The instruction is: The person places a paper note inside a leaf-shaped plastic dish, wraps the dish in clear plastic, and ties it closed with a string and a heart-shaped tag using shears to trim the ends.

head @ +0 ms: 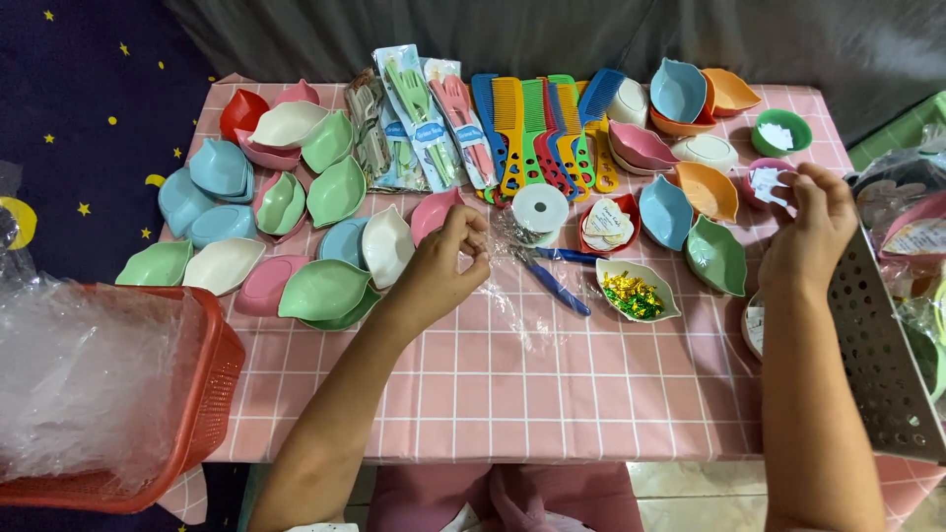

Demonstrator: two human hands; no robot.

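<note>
Pinching the edge of a clear plastic wrapper (512, 281), the left hand (445, 258) hovers over the middle of the worktop (552, 394), its fingers (476, 239) drawn together on the film. That wrapper lies crumpled on the pink checked cloth, just beside a blue pair of scissors (557, 281) and a white roll of tape (540, 207). The right hand (813, 229) is raised near the right edge, its fingers closed on a small white slip of paper (767, 180) above a pink bowl holding more slips. A white leaf-shaped dish (637, 292) with gold and green bits sits between the two hands. Behind them lies a row of coloured combs (537, 128), with many pastel leaf-shaped dishes on both sides. A red basket (212, 394) full of clear bags stands at the left, and a metal grater (877, 365) lies at the right.
</note>
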